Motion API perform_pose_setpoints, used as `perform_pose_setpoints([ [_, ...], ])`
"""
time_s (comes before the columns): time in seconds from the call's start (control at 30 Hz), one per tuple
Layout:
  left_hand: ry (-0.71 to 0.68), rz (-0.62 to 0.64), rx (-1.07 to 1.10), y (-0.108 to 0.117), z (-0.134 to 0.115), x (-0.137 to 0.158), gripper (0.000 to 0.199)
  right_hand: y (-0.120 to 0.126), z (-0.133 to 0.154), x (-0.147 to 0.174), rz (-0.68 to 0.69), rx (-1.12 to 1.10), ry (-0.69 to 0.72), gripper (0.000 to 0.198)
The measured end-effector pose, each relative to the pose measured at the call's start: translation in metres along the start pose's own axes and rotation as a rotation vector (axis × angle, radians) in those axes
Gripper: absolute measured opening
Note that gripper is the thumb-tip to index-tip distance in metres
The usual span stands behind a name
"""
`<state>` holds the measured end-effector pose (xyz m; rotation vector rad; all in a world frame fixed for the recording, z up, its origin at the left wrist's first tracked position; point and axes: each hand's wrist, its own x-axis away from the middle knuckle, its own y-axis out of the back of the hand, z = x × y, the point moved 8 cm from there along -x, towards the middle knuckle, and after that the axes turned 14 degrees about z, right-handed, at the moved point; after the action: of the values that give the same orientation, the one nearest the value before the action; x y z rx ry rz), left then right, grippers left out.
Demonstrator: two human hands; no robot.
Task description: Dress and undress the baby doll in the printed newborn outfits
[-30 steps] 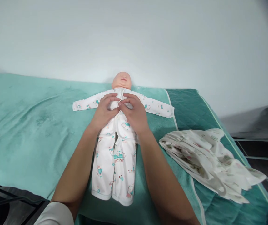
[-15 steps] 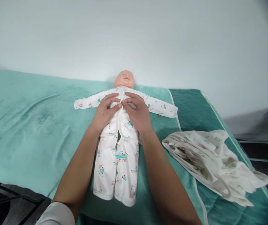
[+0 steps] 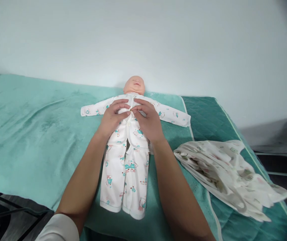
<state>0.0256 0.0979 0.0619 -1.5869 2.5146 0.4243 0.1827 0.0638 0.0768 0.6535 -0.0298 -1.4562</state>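
A baby doll (image 3: 134, 85) lies on its back, dressed in a white printed baby jacket (image 3: 117, 134) and matching trousers (image 3: 112, 177). My left hand (image 3: 114, 115) pinches the jacket's front edge at the chest, thumb and fingers closed on the cloth. Opposite it, my right hand (image 3: 147, 117) grips the other front edge, its fingertips almost touching those of the left. What lies between the fingertips is mostly hidden. Below the hands a small round button (image 3: 128, 124) shows on the jacket front. Both sleeves stretch out sideways.
A crumpled white printed cloth (image 3: 216, 167) lies at the right on a dark green quilted pad (image 3: 203, 115). Light green towelling (image 3: 33, 134) covers the left of the bed. A white wall (image 3: 143, 40) rises behind the doll's head. Black metal bars (image 3: 30, 226) show at lower left.
Both hands stay at the same spot on the jacket front with barely any finger movement. The whole view has shifted very slightly.
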Motion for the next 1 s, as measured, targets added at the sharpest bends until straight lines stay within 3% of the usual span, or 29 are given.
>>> perform_pose_setpoints([
  [0.23,-0.001,-0.010,-0.101,-0.002,-0.007,0.001,0.012,0.000,0.001,0.002,-0.026,0.019,0.053,0.007],
  [0.37,0.006,-0.018,-0.154,-0.003,-0.010,0.002,0.008,-0.001,0.004,0.002,-0.004,0.034,0.112,0.031],
  [0.43,0.009,-0.021,-0.162,-0.003,-0.011,0.002,0.007,-0.003,0.004,0.001,0.025,0.049,0.103,0.033],
  [0.7,0.039,0.089,-0.172,-0.004,-0.016,0.011,0.009,0.005,-0.002,0.004,-0.091,-0.045,0.033,0.005],
  [0.9,0.045,0.286,-0.200,-0.007,-0.021,0.021,0.008,0.002,0.001,0.002,0.134,-0.048,0.018,0.022],
  [1.0,0.032,0.317,-0.205,-0.007,-0.021,0.023,0.008,0.000,0.003,0.003,0.215,-0.041,0.033,0.022],
])
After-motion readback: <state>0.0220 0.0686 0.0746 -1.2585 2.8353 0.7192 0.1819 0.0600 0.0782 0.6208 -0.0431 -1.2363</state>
